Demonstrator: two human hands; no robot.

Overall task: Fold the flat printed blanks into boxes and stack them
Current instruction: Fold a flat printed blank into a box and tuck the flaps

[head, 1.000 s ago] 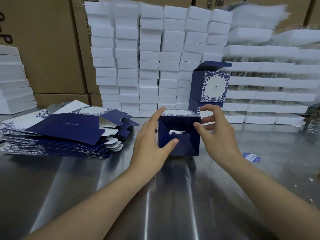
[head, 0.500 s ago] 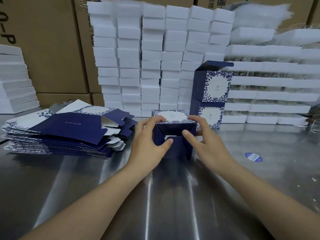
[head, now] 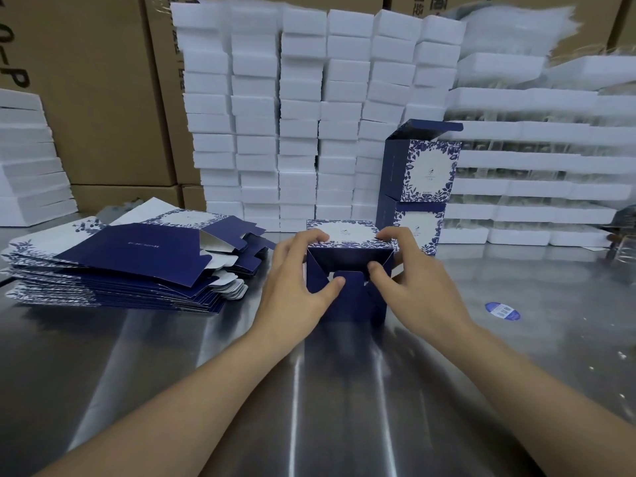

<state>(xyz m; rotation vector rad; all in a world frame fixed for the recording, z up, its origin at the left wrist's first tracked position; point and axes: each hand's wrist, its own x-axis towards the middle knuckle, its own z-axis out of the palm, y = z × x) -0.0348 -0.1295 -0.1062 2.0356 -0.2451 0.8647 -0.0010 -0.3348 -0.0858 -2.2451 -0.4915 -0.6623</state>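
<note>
Half-formed box (head: 347, 304) is lying on its side at mid steel table (head: 241, 390), open end facing the wearer. Left hand (head: 296, 287) and right hand (head: 413, 284) are both gripping it, thumbs pressing on the end flaps. Two finished boxes (head: 430, 173) are standing stacked just behind, with flat blanks (head: 130, 263) piled to the left.

A navy-blue box (head: 349, 304) is pictured with a white top panel ringed by a blue leaf-and-flower print. The same navy and white floral pattern is carried by the flat blanks (head: 137, 259) and the two stacked boxes (head: 428, 173). White foam blocks (head: 303, 115) are backed by plain brown cartons (head: 93, 98). A blue-and-white oval sticker (head: 502, 310) is shown on the silvery, light-streaked steel desk (head: 327, 407).
</note>
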